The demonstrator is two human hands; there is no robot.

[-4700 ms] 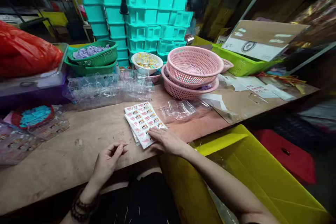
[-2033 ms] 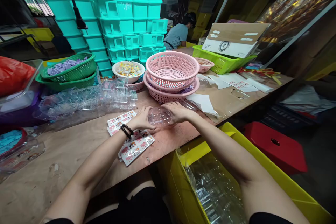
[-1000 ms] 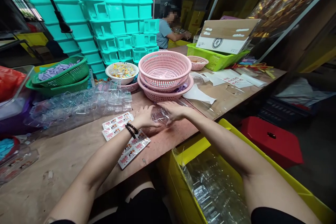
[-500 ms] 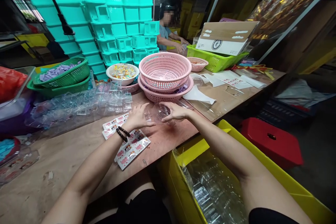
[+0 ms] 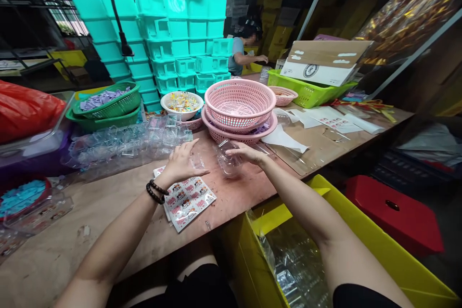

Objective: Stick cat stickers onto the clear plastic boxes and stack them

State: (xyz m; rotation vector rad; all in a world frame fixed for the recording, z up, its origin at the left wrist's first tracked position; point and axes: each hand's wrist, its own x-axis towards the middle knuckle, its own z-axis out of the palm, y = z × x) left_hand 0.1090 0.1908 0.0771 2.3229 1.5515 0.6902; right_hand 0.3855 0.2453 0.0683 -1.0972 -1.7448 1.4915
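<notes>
My right hand (image 5: 247,153) grips a clear plastic box (image 5: 230,161), thumb and fingers on its right side, above the wooden table (image 5: 122,211). To its left my left hand (image 5: 183,161) is open, thumb and fingers spread, with a small clear plastic piece (image 5: 197,159) just beyond its palm; whether they touch I cannot tell. Beneath the left wrist lie sticker sheets (image 5: 189,204) printed with small cartoon figures. Behind both hands stand stacked pink baskets (image 5: 240,106). Many clear plastic boxes (image 5: 126,144) are heaped left of my left hand.
A yellow bin (image 5: 252,255) of clear boxes stands by my right side. Turquoise bins (image 5: 180,33) are stacked at the back, near a person (image 5: 243,50). Green baskets (image 5: 108,110) and a white bowl (image 5: 182,106) hold small pieces. A red stool (image 5: 393,211) is at right.
My hands have drawn apart. The clear box now stays with my right hand, and my left hand has opened away from it. The view has swung a little left.
</notes>
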